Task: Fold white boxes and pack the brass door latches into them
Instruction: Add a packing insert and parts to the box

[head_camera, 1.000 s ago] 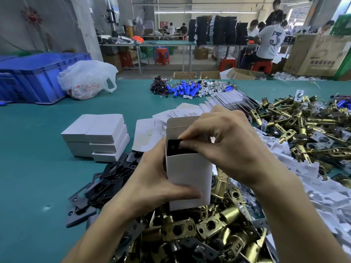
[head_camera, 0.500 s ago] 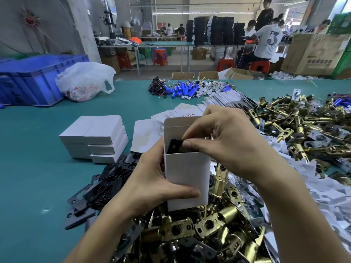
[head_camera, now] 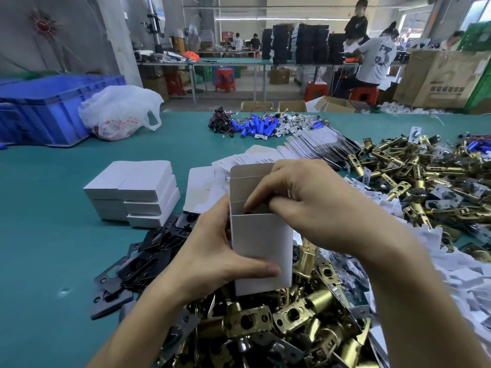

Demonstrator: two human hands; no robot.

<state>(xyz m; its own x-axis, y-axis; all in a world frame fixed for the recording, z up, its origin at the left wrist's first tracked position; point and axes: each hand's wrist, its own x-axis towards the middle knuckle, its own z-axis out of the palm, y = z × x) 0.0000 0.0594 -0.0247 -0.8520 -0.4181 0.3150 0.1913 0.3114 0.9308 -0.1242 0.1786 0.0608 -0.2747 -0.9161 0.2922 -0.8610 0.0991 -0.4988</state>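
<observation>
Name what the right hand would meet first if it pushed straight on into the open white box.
Most likely the dark part in the mouth of the white box, just below the right hand; whether they already touch is unclear.

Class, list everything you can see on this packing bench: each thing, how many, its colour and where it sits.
open box: one, white, centre, held upright
closed boxes: a stack, white, left of centre
flat cartons: many, white, fanned behind the open box
latches: heaps, brass, front and right
plates: a pile, black, front left
crate: one, blue, far left
bag: one, white, beside the crate
table: one, teal, beneath everything
left hand: grips the open box
right hand: pinches a dark part at the box mouth
</observation>
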